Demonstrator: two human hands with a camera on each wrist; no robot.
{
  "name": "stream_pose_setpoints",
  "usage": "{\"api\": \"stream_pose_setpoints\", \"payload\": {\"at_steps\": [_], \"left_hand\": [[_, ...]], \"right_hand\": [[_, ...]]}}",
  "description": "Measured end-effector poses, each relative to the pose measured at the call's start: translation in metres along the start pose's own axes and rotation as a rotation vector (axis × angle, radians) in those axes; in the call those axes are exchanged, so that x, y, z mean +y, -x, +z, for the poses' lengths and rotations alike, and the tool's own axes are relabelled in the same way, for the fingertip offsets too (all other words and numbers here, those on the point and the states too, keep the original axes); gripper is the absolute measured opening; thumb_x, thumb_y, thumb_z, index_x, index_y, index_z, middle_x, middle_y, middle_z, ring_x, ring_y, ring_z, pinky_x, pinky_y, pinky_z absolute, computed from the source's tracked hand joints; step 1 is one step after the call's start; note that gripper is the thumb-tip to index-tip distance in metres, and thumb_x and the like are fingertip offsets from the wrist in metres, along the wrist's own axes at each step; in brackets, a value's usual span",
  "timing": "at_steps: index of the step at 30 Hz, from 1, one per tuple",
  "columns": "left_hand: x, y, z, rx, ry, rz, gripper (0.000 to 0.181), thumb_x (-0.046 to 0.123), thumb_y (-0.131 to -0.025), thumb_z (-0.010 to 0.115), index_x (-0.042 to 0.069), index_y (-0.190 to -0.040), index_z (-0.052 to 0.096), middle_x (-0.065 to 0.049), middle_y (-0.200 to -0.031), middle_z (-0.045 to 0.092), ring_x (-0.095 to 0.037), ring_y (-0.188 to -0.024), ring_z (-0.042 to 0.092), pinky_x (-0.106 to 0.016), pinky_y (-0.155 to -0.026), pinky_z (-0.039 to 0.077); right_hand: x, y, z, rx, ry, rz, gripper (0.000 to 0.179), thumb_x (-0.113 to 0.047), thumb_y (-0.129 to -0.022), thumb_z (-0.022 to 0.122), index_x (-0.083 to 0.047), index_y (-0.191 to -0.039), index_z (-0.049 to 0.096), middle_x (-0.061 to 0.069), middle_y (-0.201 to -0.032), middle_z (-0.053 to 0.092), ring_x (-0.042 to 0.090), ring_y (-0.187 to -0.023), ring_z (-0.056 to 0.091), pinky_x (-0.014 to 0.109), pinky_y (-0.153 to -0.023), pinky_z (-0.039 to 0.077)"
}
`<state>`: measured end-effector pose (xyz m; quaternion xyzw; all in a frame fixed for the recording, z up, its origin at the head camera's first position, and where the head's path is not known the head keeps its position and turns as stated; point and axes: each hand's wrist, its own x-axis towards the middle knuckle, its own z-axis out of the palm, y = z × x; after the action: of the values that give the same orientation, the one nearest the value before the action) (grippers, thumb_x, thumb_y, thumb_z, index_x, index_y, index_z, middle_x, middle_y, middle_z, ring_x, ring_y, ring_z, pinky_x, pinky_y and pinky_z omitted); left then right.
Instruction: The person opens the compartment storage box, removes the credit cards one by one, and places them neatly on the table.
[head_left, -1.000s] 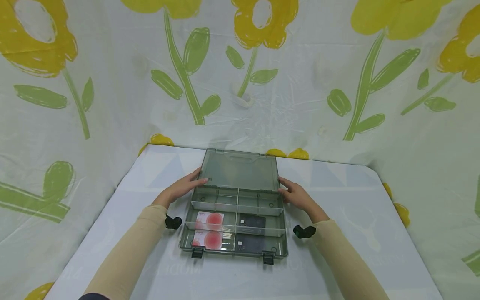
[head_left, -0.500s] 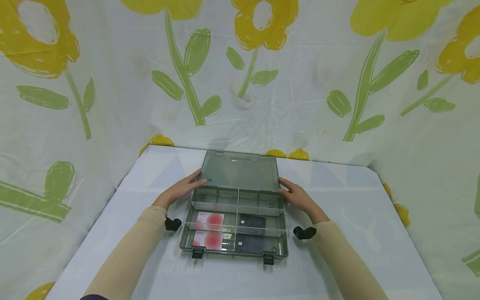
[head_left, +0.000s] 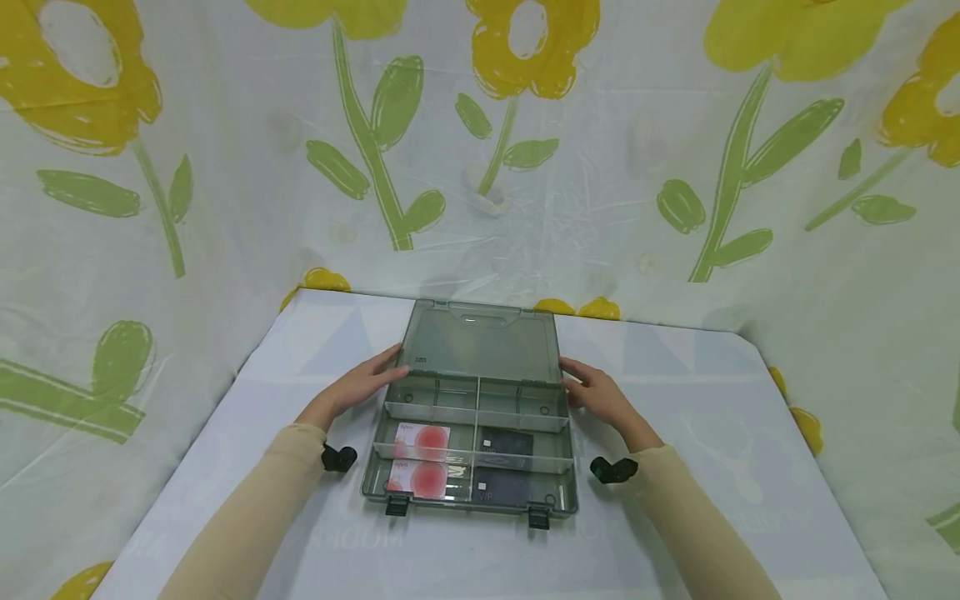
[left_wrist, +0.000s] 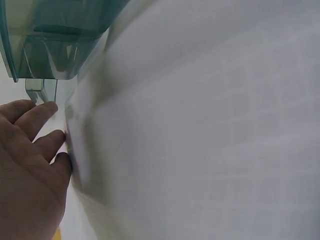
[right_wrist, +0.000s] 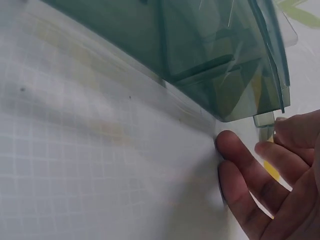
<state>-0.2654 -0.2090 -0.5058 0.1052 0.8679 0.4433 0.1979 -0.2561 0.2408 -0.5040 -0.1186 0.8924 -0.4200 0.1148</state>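
A smoky translucent storage box (head_left: 468, 503) stands on the table with its lid (head_left: 480, 342) folded back, away from me. Two white-and-pink cards (head_left: 430, 480) lie in its left compartments, front and middle. Two dark cards (head_left: 504, 487), the front one lettered VIP, occupy the matching right compartments. At the hinge end, my left hand (head_left: 356, 387) touches the left side, thumb at the lid's corner. My right hand (head_left: 600, 396) is against the opposite side, fingers extended alongside the lid. Both wrist views show the box's corner (right_wrist: 240, 95) just beyond loosely spread fingers.
Two black latches (head_left: 538, 517) hang from the box's front edge. The white table (head_left: 720, 467) extends on both sides of the box. A flower-printed curtain (head_left: 585, 208) rises close behind the lid and around the table.
My left hand has shifted slightly down and left, and its thumb has drawn back from the lid to its corner. The right hand and box stay almost the same.
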Motion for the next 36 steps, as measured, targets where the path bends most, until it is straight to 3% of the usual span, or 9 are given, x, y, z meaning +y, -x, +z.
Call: {"api": "stream_pose_setpoints", "payload": {"at_steps": [4,11,20,29,36], "left_hand": [[-0.001,0.003,0.001,0.004,-0.010,-0.003,0.082,0.056,-0.103,0.048,0.016,-0.165,0.013,-0.018,-0.169,0.013,-0.044,-0.154,0.010,-0.066,-0.120,0.015],[-0.003,0.012,0.004,0.011,0.019,0.013,0.081,0.055,-0.103,0.050,0.016,-0.165,0.015,-0.017,-0.169,0.013,-0.043,-0.154,0.010,-0.065,-0.120,0.013],[-0.003,0.022,0.009,0.026,0.000,0.016,0.079,0.052,-0.104,0.050,0.015,-0.165,0.016,-0.016,-0.169,0.015,-0.044,-0.153,0.013,-0.065,-0.120,0.015],[-0.004,0.036,0.013,0.075,0.007,0.077,0.075,0.045,-0.103,0.055,0.012,-0.163,0.025,-0.017,-0.166,0.023,-0.043,-0.152,0.021,-0.062,-0.120,0.018],[-0.005,0.049,0.017,0.123,-0.021,0.110,0.077,0.046,-0.099,0.063,0.012,-0.161,0.031,-0.016,-0.165,0.029,-0.042,-0.151,0.024,-0.062,-0.120,0.020]], "right_hand": [[-0.001,0.003,-0.001,0.017,0.018,-0.004,0.050,-0.021,-0.108,0.051,-0.004,-0.155,0.041,0.019,-0.155,0.045,0.030,-0.108,0.071,0.053,-0.097,0.053],[-0.004,0.008,-0.001,0.017,0.017,0.011,0.048,-0.020,-0.108,0.051,-0.005,-0.153,0.045,0.019,-0.150,0.051,0.025,-0.098,0.071,0.040,-0.082,0.060],[-0.004,0.016,-0.002,0.020,0.039,-0.020,0.044,-0.017,-0.108,0.051,-0.003,-0.149,0.050,0.019,-0.147,0.054,0.023,-0.094,0.072,0.037,-0.079,0.058],[-0.007,0.026,-0.002,0.044,0.012,-0.085,0.042,-0.015,-0.108,0.052,0.000,-0.147,0.051,0.023,-0.139,0.060,0.027,-0.096,0.072,0.037,-0.078,0.060],[-0.013,0.035,-0.003,0.066,0.004,-0.070,0.041,-0.016,-0.107,0.053,0.000,-0.145,0.053,0.022,-0.130,0.064,0.031,-0.101,0.070,0.040,-0.080,0.061]]}}
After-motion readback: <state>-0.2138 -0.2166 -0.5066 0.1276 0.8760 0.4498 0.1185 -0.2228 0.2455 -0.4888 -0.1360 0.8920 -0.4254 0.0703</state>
